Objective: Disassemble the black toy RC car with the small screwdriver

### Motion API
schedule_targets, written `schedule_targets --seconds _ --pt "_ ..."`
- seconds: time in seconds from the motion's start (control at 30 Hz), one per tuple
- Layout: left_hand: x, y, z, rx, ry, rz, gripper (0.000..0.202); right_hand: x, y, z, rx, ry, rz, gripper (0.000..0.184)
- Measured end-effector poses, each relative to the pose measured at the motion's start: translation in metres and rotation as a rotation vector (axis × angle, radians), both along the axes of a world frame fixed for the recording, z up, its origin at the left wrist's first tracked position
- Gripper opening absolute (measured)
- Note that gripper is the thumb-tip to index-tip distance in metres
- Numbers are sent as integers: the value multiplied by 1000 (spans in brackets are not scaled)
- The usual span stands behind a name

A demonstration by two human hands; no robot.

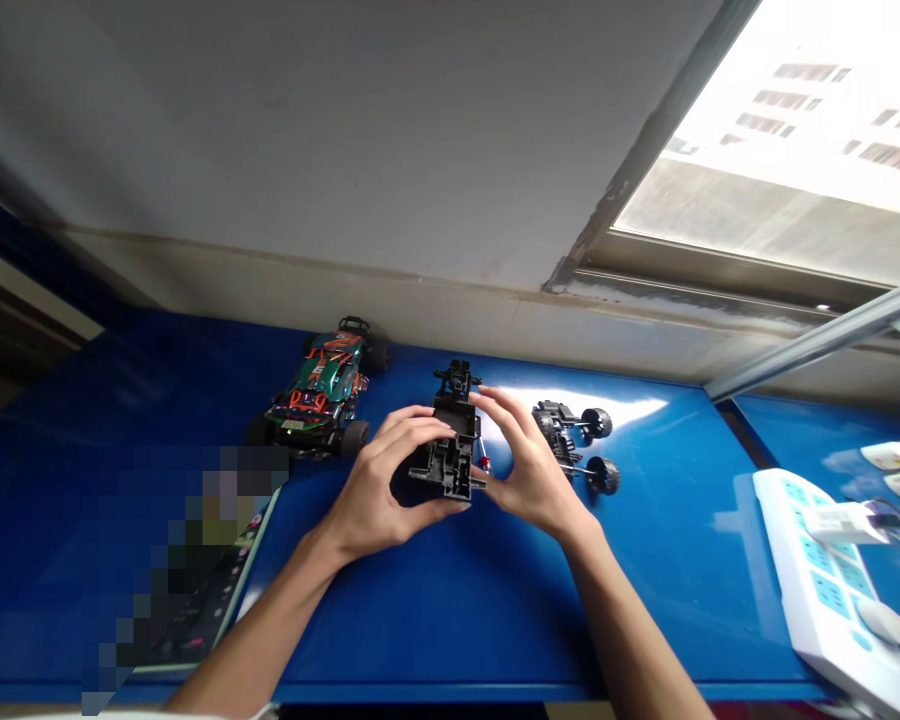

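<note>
1. Forearms entering from bottom edge, converging above glossy blue table point(450, 600).
2. Phone-like dark flat device point(210, 600) lying at lower left, partly pixelated; white power strip with pale blue sockets point(825, 590) at lower right, plugs inserted.
3. Left hand point(379, 490) curled around left side of black plastic toy-car chassis point(450, 450), fingers over top, thumb beneath.
4. Right hand point(525, 465) gripping chassis right side; small red part point(484, 464) visible at thumb.
5. Black axle assembly with two small wheels point(577, 440) just right of right hand, on table.
6. Green-and-orange toy race car point(322, 395) further back left, near wall.
</note>
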State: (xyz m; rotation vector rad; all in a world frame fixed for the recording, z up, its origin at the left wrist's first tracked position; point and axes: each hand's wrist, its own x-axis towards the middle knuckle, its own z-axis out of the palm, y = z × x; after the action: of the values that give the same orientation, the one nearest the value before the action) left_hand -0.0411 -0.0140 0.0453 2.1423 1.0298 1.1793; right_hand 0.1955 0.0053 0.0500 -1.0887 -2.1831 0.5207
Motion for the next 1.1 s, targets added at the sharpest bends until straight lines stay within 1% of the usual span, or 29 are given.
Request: schedule_targets --seconds 0.1,0.17,0.27,0.33,0.43,0.53,0.7,0.83,0.93,1.0,1.07,1.1 --pt "1 -1 1 27 -9 -4 56 -1 1 -4 -23 -47 20 73" --pt "1 -2 1 44 -14 -12 57 -1 2 -6 0 -71 21 64" --pt "1 -1 1 48 -17 -16 57 -2 3 -7 117 -108 17 41" --pt "1 0 -1 45 -9 -17 59 -4 3 -6 214 -151 8 31" --pt "0 2 -6 54 30 -46 66 -6 2 -4 323 -220 -17 31" --pt "0 4 -13 61 67 -50 60 -8 -1 -5 371 -229 -38 32" --pt "0 4 -19 85 86 5 43 -8 -2 -12 381 -127 -88 30" --pt "0 3 -17 105 80 79 44 -8 -2 -16 391 20 -132 34" --pt "0 3 -16 119 29 125 34 -9 -2 -13 393 108 -158 38" --pt "1 2 -13 93 -31 165 24 -10 -2 -8 385 131 -167 35" --pt "3 2 -8 10 -124 233 18 -10 -3 -2 383 150 -192 29" --pt "5 3 -6 -48 -192 270 18 -10 -2 1 379 161 -207 29"
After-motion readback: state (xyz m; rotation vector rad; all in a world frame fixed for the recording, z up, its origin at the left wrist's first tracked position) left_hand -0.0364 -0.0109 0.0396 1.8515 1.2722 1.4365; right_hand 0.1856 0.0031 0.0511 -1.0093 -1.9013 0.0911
